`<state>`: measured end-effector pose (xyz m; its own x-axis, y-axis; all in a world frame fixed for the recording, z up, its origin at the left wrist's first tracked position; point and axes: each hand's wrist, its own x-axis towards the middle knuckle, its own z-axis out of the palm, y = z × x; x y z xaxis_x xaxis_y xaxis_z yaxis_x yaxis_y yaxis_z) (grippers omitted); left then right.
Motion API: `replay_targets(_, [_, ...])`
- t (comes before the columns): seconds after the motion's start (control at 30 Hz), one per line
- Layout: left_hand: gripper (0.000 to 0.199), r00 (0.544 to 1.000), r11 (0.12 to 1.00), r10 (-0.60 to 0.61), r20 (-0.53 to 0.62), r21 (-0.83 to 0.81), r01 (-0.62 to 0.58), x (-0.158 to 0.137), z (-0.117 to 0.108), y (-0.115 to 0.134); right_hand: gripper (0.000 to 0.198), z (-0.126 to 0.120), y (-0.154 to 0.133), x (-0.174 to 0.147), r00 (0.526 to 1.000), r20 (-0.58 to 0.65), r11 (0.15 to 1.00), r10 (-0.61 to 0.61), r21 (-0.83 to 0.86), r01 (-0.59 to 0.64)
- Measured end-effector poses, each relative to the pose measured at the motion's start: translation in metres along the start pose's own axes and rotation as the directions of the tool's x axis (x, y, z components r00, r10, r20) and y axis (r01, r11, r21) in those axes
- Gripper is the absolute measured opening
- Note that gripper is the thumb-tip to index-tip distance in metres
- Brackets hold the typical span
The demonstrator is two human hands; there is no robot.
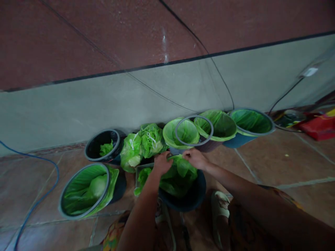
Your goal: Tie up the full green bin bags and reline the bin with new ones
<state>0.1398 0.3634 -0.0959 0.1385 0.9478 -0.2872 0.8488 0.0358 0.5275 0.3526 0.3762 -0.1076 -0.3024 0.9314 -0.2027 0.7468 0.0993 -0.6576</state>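
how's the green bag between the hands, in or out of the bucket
Mostly in: folds of the green bag sag inside the dark bucket.

Green liner point(178, 181): thin translucent plastic film, creased, glossy. Dark bin point(200, 191): smooth plastic. Floor point(277, 164): tile, faint sheen. Tied bags point(129, 148) near floor's far edge: wrinkled plastic. Upper wall point(78, 35): matt, rough.

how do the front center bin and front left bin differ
The left hand and right hand hold the green bag in the front center bin; the front left bin has no hand on its green liner. The front left bin has a grey ring at its rim, whereas none shows on the front center bin. Both have green film inside.
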Motion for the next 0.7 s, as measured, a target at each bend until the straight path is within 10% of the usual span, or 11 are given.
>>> replay_targets(0.2, [0.029,0.994,0.993,0.085,0.062,0.083,-0.090,0.008,0.007,0.011,0.027,-0.002,-0.007,-0.001,0.997,-0.038,0.997,0.070,0.036,-0.069])
replay_targets(0.47, [0.032,0.999,0.973,0.028,0.039,0.227,-0.036,0.001,0.006,0.009,0.031,-0.009,-0.006,-0.017,0.999,-0.015,0.896,0.031,-0.443,-0.035])
replay_targets(0.7, [0.030,0.996,0.990,-0.058,0.066,0.134,0.048,0.000,0.015,-0.004,0.022,0.005,0.016,-0.011,0.992,0.010,0.952,0.127,-0.282,-0.119])
